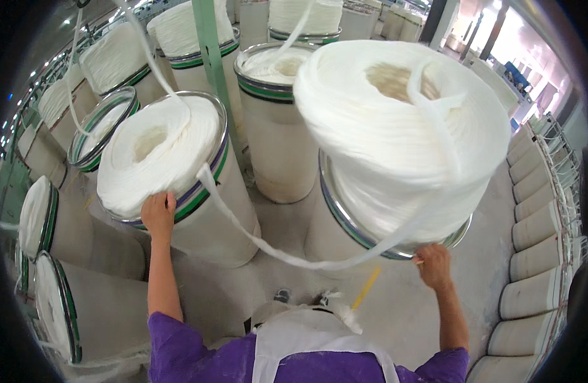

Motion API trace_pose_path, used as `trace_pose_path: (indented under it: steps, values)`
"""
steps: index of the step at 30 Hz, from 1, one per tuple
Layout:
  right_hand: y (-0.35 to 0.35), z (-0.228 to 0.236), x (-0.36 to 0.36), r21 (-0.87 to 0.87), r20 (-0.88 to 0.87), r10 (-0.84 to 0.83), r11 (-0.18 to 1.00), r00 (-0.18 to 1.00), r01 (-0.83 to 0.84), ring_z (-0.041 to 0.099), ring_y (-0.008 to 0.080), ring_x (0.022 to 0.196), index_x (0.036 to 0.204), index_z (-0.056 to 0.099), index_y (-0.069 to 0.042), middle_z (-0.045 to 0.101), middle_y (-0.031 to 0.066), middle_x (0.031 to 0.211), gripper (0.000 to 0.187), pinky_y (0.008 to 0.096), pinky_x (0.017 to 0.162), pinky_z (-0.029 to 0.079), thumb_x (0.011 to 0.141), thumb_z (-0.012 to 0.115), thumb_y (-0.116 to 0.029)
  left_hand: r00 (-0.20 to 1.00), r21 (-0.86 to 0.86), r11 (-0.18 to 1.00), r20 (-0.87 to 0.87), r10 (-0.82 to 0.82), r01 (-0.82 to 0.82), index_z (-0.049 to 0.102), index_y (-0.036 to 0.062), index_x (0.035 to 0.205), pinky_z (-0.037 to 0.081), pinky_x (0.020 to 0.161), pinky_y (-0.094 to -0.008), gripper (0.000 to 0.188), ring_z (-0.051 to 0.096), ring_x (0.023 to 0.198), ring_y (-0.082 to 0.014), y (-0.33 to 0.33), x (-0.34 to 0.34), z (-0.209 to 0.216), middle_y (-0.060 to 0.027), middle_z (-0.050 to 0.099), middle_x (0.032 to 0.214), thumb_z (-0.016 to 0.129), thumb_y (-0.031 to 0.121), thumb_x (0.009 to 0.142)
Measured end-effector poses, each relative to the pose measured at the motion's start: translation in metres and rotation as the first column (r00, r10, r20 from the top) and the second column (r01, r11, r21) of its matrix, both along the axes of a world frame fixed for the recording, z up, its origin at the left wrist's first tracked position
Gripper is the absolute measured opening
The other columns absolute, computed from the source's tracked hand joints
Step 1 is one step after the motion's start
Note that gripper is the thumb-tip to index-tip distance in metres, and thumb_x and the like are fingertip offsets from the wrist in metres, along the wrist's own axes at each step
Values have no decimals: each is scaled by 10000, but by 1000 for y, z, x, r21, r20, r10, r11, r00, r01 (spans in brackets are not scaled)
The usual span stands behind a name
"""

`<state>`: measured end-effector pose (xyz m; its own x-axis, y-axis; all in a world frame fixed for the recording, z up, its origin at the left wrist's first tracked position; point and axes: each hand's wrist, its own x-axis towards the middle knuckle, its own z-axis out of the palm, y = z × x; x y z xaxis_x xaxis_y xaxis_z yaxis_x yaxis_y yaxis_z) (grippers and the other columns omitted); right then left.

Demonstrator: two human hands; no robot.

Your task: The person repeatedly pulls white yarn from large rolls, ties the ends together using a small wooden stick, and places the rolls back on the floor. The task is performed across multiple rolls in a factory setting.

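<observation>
My left hand [158, 214] is closed at the near rim of a tall sliver can [217, 223], its fingers against the edge of the white sliver coil [173, 131] inside. The coil has a hole in its middle and bulges above the rim. At the right, my right hand [432, 263] is curled round the metal rim of a second can [335, 236], which carries a much taller coil [402, 147] piled well above it. A loose strand of sliver [268, 249] hangs in a sagging curve between the two cans. The exact grip of my left fingers is partly hidden.
More filled cans [278, 127] stand behind, beside a green post [210, 57]. Others [96, 306] crowd the left side. A row of cans [530, 290] lines the right. A yellow line [367, 288] marks the floor, and sliver strands [150, 57] hang from above.
</observation>
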<state>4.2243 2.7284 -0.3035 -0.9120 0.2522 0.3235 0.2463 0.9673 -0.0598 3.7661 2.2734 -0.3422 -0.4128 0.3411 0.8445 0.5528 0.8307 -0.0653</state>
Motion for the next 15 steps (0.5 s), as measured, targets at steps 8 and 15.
trace_pose_path:
  steps: [8,15]
  values:
    - [-89,-2,-31,-7,156,-33,999,987,34,585,229,573,700,595,-138,581,18,646,290,367,534,453,775,659,-411,996,10,997,36,-78,78,523,69,669,422,553,-370,201,520,603,-244,-4,-4,3,-68,510,627,646,121,820]
    - [-151,0,-21,7,149,-35,999,988,34,629,205,659,749,634,-165,629,6,709,298,358,552,475,777,633,-462,993,58,998,115,33,-40,594,56,756,434,699,-406,142,556,710,-264,6,13,2,-69,581,715,634,147,857]
